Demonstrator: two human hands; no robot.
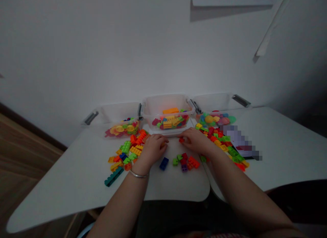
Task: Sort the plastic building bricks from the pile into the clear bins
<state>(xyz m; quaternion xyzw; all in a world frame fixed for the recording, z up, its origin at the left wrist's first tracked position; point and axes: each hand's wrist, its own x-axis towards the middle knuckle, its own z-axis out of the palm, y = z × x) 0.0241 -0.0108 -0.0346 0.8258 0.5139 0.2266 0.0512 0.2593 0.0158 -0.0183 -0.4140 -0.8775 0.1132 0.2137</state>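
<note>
My left hand [155, 148], with a bangle at the wrist, is closed with fingers curled at the inner edge of the left brick pile [127, 152]. A small orange-yellow patch shows by its fingertips, too hidden to name. Between the fingertips of my right hand [196, 141] is a small red toy brick [181, 140]. On the table between my forearms lie a dark blue brick [164, 163], a green brick [175, 162], a purple brick [184, 168] and an orange-red brick [194, 162]. My right hand and forearm partly cover the right brick pile [226, 142].
Three clear plastic bins stand along the wall: a left bin [120, 112], a middle bin [167, 102] holding bricks, and a right bin [214, 102] with round coloured pieces. A long teal brick [113, 176] lies front left. A partly blurred flat device [240, 142] lies right.
</note>
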